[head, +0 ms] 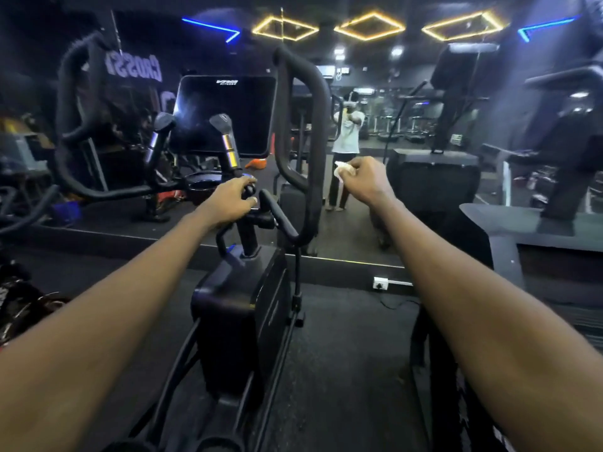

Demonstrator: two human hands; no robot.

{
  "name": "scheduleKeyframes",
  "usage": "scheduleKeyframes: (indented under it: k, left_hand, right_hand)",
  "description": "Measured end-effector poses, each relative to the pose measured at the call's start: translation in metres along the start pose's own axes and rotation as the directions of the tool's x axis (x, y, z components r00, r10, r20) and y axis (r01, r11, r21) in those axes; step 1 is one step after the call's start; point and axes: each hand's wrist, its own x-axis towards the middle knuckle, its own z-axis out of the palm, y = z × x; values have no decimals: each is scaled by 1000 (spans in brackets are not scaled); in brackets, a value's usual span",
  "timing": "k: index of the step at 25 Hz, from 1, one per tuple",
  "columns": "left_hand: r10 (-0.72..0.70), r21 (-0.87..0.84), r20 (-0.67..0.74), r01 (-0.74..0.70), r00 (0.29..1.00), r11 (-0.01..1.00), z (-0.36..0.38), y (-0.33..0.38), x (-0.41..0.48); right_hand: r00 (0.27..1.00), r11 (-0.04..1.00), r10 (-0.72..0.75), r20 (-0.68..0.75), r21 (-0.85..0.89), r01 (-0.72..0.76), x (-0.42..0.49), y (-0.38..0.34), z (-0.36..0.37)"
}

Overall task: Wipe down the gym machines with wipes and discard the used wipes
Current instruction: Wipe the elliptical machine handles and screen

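A black elliptical machine (241,308) stands in front of me, with a dark console screen (225,115) and tall padded loop handles (303,132). My left hand (230,202) grips a short black handlebar (277,216) just below the console. My right hand (363,179) is raised to the right of the loop handle, apart from it, pinching a crumpled white wipe (342,169) in its fingers.
A wall mirror (391,125) ahead reflects the gym and a standing person. Another dark machine (538,230) stands at the right, and more equipment (19,298) crowds the left. A white wall socket (380,283) sits at the mirror's base. Dark rubber floor (352,353) lies between the machines.
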Motion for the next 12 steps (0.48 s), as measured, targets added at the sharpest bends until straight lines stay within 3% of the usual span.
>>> scheduleKeyframes:
  k: [12]
  left_hand:
    - [285, -166, -44, -288, 957, 943, 53, -31, 127]
  right_hand:
    - [994, 999, -34, -105, 29, 38, 22, 8, 109]
